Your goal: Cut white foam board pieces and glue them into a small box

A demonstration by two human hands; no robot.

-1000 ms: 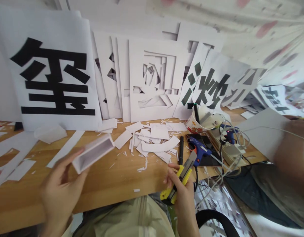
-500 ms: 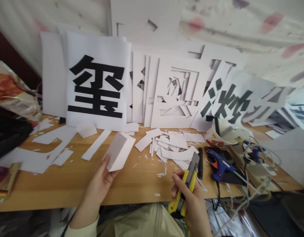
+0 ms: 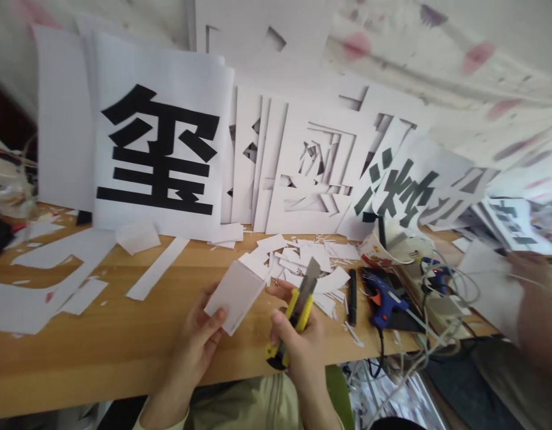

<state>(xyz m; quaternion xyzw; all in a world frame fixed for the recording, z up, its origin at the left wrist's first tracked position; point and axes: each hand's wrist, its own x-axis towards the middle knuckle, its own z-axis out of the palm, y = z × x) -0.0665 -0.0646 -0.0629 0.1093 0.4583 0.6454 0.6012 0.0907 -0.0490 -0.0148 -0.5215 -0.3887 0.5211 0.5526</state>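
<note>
Table edge: the front edge of the table (image 3: pixel 101 364) runs on the near side of the box (image 3: pixel 237 295); plain wood shows between them and leftward.
Box: white, tilted, held over the table between both hands.
Left hand (image 3: pixel 204 334): pinching the box's near left end, thumb on its face.
Right hand (image 3: pixel 302 343): wrapped round a yellow cutter (image 3: pixel 304 298) just right of the box, blade out; whether a fingertip touches the box, I cannot tell.
Behind box: paper scraps (image 3: pixel 311 254), then upright sheets (image 3: pixel 159 143).
Right of box: a blue glue gun (image 3: pixel 386 301) and tangled cables (image 3: pixel 437 322) crowd the table; farther right, another person's hand (image 3: pixel 533 269), blurred.
</note>
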